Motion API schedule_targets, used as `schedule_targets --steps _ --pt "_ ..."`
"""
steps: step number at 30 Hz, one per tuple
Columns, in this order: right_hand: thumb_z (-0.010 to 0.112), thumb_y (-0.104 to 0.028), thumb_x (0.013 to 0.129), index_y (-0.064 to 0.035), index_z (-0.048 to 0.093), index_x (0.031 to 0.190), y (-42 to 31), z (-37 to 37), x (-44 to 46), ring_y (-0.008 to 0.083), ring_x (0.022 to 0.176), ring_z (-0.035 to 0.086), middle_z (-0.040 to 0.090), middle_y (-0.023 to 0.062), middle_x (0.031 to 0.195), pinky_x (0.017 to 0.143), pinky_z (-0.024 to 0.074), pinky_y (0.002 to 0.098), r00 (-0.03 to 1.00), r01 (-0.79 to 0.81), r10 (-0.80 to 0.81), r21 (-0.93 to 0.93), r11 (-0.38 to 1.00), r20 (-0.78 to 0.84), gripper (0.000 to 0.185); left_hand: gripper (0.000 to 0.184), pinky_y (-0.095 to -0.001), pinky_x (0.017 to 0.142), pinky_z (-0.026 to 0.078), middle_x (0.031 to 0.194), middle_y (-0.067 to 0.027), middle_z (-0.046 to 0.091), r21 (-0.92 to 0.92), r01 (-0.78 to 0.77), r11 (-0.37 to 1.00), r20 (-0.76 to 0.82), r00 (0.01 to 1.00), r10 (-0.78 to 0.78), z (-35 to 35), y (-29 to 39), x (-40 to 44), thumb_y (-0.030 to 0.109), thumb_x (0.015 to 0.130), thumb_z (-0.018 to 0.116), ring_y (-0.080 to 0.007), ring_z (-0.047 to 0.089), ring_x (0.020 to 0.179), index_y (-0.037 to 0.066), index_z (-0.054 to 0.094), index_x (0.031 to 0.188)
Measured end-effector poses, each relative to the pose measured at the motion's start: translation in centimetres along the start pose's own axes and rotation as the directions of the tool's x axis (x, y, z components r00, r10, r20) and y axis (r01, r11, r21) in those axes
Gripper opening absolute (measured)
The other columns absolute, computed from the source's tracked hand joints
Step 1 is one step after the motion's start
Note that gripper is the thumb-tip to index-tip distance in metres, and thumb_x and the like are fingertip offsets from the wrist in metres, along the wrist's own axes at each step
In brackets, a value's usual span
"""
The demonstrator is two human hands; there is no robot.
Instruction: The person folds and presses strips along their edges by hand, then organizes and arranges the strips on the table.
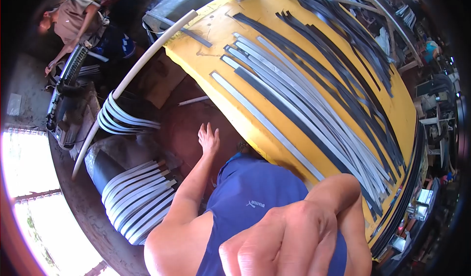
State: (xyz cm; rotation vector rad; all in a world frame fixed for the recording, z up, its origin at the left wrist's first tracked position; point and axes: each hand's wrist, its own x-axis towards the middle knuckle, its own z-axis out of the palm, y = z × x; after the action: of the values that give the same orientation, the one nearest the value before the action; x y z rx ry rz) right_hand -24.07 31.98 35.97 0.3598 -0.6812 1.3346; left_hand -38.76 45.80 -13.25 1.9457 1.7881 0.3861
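Yellow surface, strips — shirt reads "PUMA" — left hand open.

The bottom edge cuts off the right hand, and whether its curled fingers hold anything is hidden. The right arm covers part of the yellow table, while the clutter at far right is too small and blurred to tell apart.

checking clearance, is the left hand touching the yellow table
Apart. The head view shows the left hand out past the edge of the yellow table, with reddish floor showing between them.
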Motion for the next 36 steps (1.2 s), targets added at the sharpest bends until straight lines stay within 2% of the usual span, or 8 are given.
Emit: schedule_targets --steps 5,9,15,18,20,25,32,36 --pt "0.072 -0.016 0.093 0.0052 0.075 0.086 -2.8 -0.2 -1.3 0.0208 0.075 0.064 0.07 0.0177 0.09 0.065 0.0476 0.0306 0.976 -0.014 0.028 -0.066 0.998 0.218 0.023 0.067 -0.0593 0.113 0.031 0.158 -0.0213 0.032 0.166 0.245 0.955 0.163 0.948 -0.272 0.7 -4.1 -2.8 0.051 0.096 0.057 -0.041 0.028 0.146 0.01 0.046 0.148" --pt "0.073 -0.019 0.091 0.0048 0.072 0.088 -6.3 6.4 -1.6 0.0236 0.076 0.062 0.067 0.0172 0.09 0.068 0.0471 0.0311 0.988 0.137 -0.156 -0.431 0.892 -0.009 0.024 0.067 -0.0593 0.113 0.032 0.157 -0.02 0.034 0.263 0.4 0.878 0.274 0.842 -0.465 0.5 -4.6 -5.6 0.054 0.095 0.056 -0.0401 0.029 0.146 0.013 0.049 0.147" --pt "0.064 -0.048 0.089 0.0096 0.061 0.127 -13.1 5.8 -8.7 0.0334 0.094 0.062 0.063 0.0209 0.113 0.08 0.0476 0.043 0.864 0.225 0.16 -0.649 0.727 0.478 0.069 0.07 -0.0571 0.109 0.041 0.156 -0.0175 0.037 0.357 0.307 0.882 0.423 0.789 -0.446 3.6 -1.8 -13.0 0.059 0.094 0.056 -0.0395 0.034 0.144 0.015 0.05 0.147" --pt "0.062 -0.036 0.091 0.0069 0.058 0.126 -20.1 5.0 -9.3 0.0351 0.1 0.065 0.064 0.0226 0.118 0.087 0.0504 0.0439 0.71 0.321 0.366 -0.739 0.592 0.601 0.055 0.073 -0.0556 0.113 0.038 0.157 -0.0188 0.036 0.343 0.177 0.922 0.535 0.77 -0.347 5.6 -0.7 -16.9 0.058 0.093 0.056 -0.0403 0.036 0.144 0.015 0.046 0.15" --pt "0.065 -0.007 0.089 0.0014 0.068 0.104 -23.0 5.4 -10.9 0.029 0.082 0.07 0.072 0.0167 0.1 0.079 0.0551 0.0363 0.743 0.34 0.42 -0.835 0.432 0.521 0.017 0.074 -0.0506 0.114 0.039 0.153 -0.0233 0.042 0.316 0.101 0.943 0.598 0.751 -0.281 6.3 0.2 -18.9 0.055 0.094 0.055 -0.0408 0.04 0.142 0.005 0.047 0.148" --pt "0.066 0.006 0.088 0.0055 0.068 0.107 -22.7 -3.4 -18.0 0.0292 0.081 0.07 0.072 0.0119 0.089 0.077 0.0561 0.0363 0.953 -0.141 0.227 -0.958 -0.25 -0.2 0.019 0.075 -0.043 0.114 0.04 0.143 -0.0278 0.053 0.232 0.097 0.968 0.645 0.73 -0.227 4.5 0.2 -21.4 0.054 0.094 0.057 -0.0398 0.049 0.136 -0.004 0.053 0.14" --pt "0.062 -0.019 0.097 0.0039 0.07 0.098 -24.7 -13.1 -32.1 0.0264 0.066 0.067 0.067 0.0182 0.075 0.066 0.0517 0.0389 0.548 -0.742 0.184 -0.576 -0.343 -0.816 0.024 0.071 -0.0426 0.11 0.045 0.138 -0.0261 0.057 0.268 0.286 0.92 0.589 0.707 -0.392 1.3 -4.7 -18.0 0.053 0.093 0.06 -0.0391 0.054 0.131 -0.005 0.059 0.133" --pt "0.06 -0.027 0.1 0.0026 0.071 0.107 -28.4 -14.6 -40.2 0.0235 0.085 0.07 0.071 0.0167 0.087 0.078 0.0536 0.0374 -0.168 -0.807 0.263 -0.02 -0.591 -0.95 0.032 0.068 -0.0441 0.107 0.046 0.134 -0.0268 0.06 0.286 0.255 0.924 0.55 0.745 -0.376 1.1 -6.1 -12.9 0.052 0.093 0.06 -0.0406 0.057 0.127 -0.005 0.06 0.132"
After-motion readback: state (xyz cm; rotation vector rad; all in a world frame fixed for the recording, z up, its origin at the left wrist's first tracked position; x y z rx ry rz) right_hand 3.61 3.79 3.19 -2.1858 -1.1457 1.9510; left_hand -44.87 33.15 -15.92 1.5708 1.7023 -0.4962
